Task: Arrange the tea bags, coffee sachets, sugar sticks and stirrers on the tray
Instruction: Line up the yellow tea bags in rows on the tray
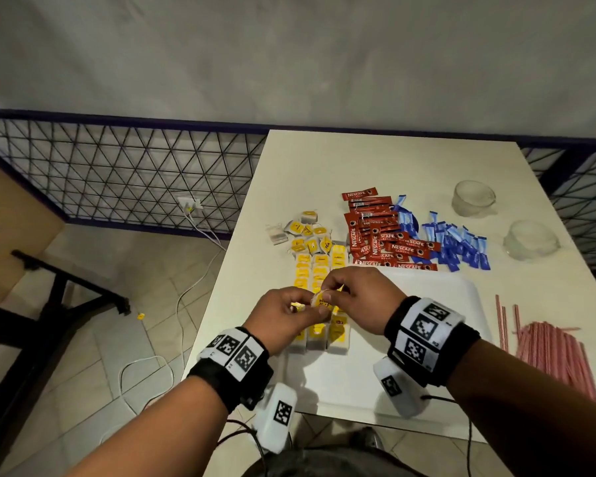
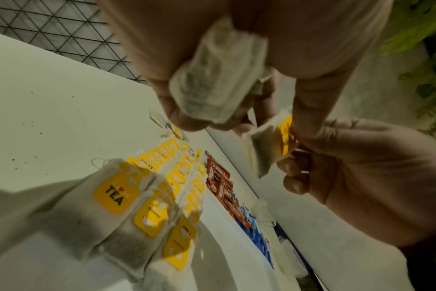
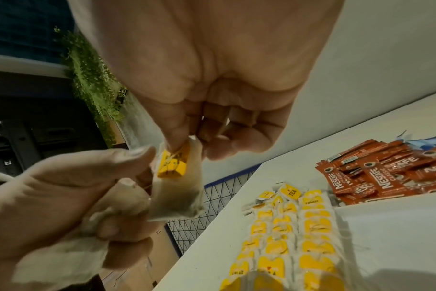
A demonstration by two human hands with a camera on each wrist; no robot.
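Pinching one tea bag (image 3: 177, 189) by its yellow-tagged top edge, the right hand (image 1: 360, 297) has thumb and forefinger closed on the paper while its other fingers curl loosely underneath. The left hand (image 1: 283, 316) meets it from the side: its thumb and forefinger touch the same bag, and its remaining fingers are curled round a second tea bag (image 2: 219, 78) bunched against the palm. Both hands hover together above the left edge of the white tray (image 1: 427, 304).

Directly beneath the hands lie three neat rows of tea bags (image 1: 319, 270), yellow tags up, running away from the person along the tray's left side. Past the far end of those rows, a loose heap of tea bags (image 1: 305, 234) sits on the tabletop (image 1: 375, 160).

Further from the hands and to their right, just past the tray's far edge, lies a pile of red coffee sachets (image 1: 379, 232), overlapping at many angles. To the right of these, touching them, is a scatter of blue sugar sticks (image 1: 458, 244). Beyond and to the right of the sugar stand two clear glass cups (image 1: 473, 197), well apart from the hands.

To the right of the right wrist, off the tray, a bundle of pink striped stirrers (image 1: 551, 352) lies on the tabletop, with a few strays just beside the tray's right rim.
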